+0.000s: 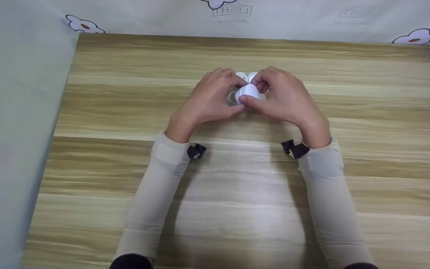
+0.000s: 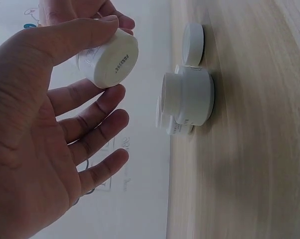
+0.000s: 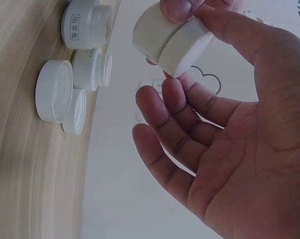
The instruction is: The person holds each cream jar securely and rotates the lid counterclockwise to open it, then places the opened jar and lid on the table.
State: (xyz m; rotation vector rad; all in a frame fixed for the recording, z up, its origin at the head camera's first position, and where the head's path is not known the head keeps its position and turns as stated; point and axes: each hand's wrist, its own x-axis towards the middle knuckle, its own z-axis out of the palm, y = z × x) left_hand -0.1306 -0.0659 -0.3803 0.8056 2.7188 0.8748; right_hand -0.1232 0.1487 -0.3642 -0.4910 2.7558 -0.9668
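Observation:
A small white cosmetic jar with a wide white lid is held tilted above the table between both hands. My left hand pinches the jar's body between thumb and forefinger, its other fingers spread out. With thumb and forefinger, my right hand grips the lid end, the remaining fingers loosely bent below. Printed characters show on the jar's base in the left wrist view. Whether the lid is fully seated cannot be told. Beneath the hands stand an uncapped white jar and another uncapped jar.
Two loose white lids, one lid partly in front of another lid, rest beside the uncapped jars. The wood-grain table ends at a pale, flower-printed backdrop. Small black wrist mounts sit at the sleeve cuffs.

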